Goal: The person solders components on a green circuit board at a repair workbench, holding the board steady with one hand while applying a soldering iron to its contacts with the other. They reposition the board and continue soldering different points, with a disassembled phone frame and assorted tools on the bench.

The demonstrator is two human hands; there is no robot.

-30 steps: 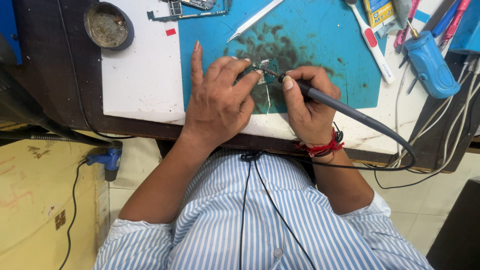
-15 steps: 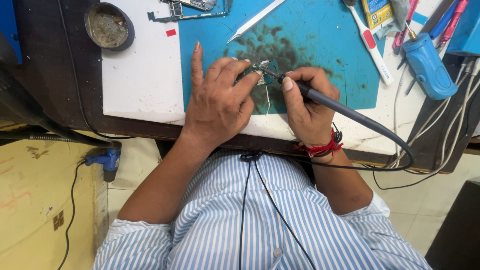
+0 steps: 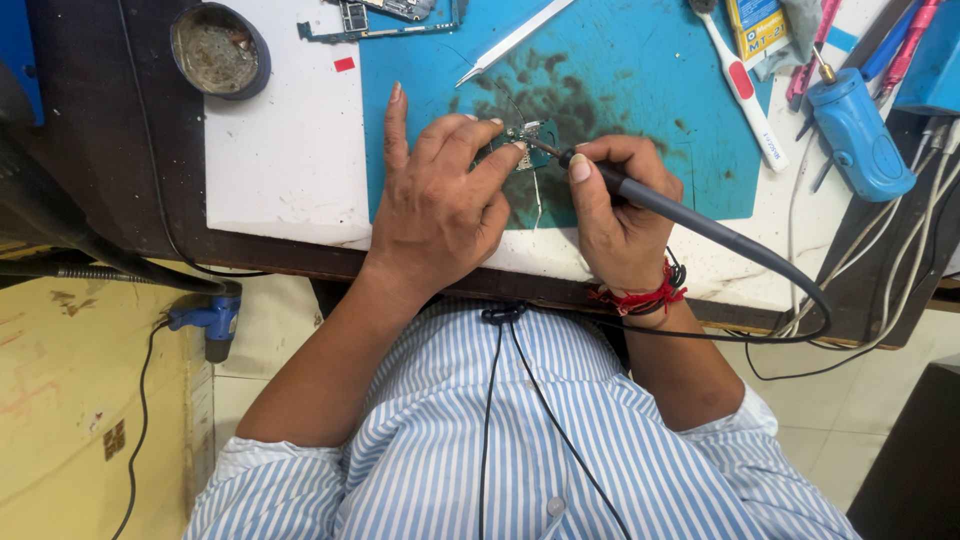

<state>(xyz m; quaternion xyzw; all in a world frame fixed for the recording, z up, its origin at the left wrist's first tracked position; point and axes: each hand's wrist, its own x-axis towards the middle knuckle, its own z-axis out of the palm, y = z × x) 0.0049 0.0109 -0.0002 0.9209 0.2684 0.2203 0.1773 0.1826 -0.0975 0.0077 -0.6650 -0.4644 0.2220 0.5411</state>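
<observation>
With your left hand (image 3: 440, 205) pinching the small circuit board (image 3: 522, 135) on the blue mat (image 3: 640, 90) at the tabletop's 12 o'clock and your right hand (image 3: 615, 205) gripping the soldering iron (image 3: 640, 195), a slip could burn your fingertips.

A dark workbench over a pale tiled floor

The dark wooden desk (image 3: 120, 140) carries a white board (image 3: 280, 150) and a stained blue mat (image 3: 650, 90) under even light; below the hands lies pale floor tile (image 3: 880, 420), with a yellow surface (image 3: 70, 400) far to their left.
</observation>
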